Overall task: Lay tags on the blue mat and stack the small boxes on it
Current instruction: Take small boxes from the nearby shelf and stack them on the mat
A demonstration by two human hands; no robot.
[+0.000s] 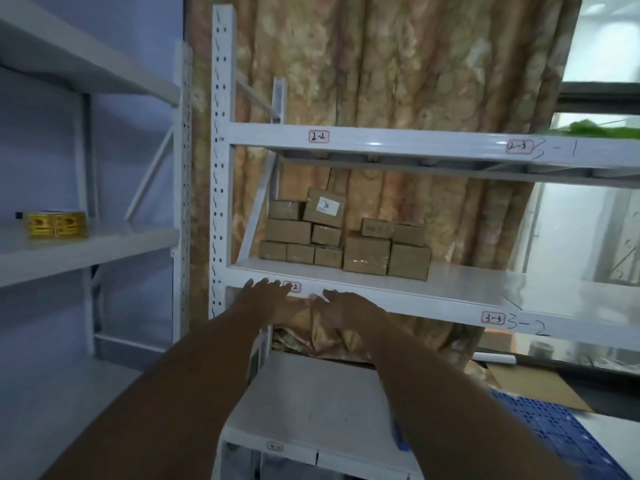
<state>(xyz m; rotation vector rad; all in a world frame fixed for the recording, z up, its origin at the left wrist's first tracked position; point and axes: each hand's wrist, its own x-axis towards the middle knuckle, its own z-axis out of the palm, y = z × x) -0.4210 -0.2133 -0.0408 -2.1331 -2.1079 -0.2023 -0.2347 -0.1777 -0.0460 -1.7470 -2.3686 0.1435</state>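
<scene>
We're in a storeroom, white metal racking [381, 140] standing in front of a brown patterned curtain [398, 81]. On the middle shelf [467, 278] sits the pile of small boxes [346, 237], plain brown cardboard, stacked two and three high towards the left end, and one at the top is tilted with a white sticker on its face. Both arms are stretched out towards that shelf's front beam.

The left hand [265, 294] is flat with its fingers [265, 284] straight and spread, and the tips are right at the beam's edge, partly covering a red-bordered label [295, 287]. The right hand [349, 306] is just beside it and a touch lower, back of the hand towards us and fingers bent to the left. There is something pale at its fingertips, but it's too blurred to tell whether the hand is holding anything. Neither hand touches the boxes, which sit further back on the shelf.

Down at the lower right lies the blue mat [554, 424], perforated and partly hidden by the right forearm, well apart from the boxes. A flat sheet of cardboard [530, 386] lies just behind it. On the rack at far left, a pair of yellow packs [57, 224] sit side by side.
</scene>
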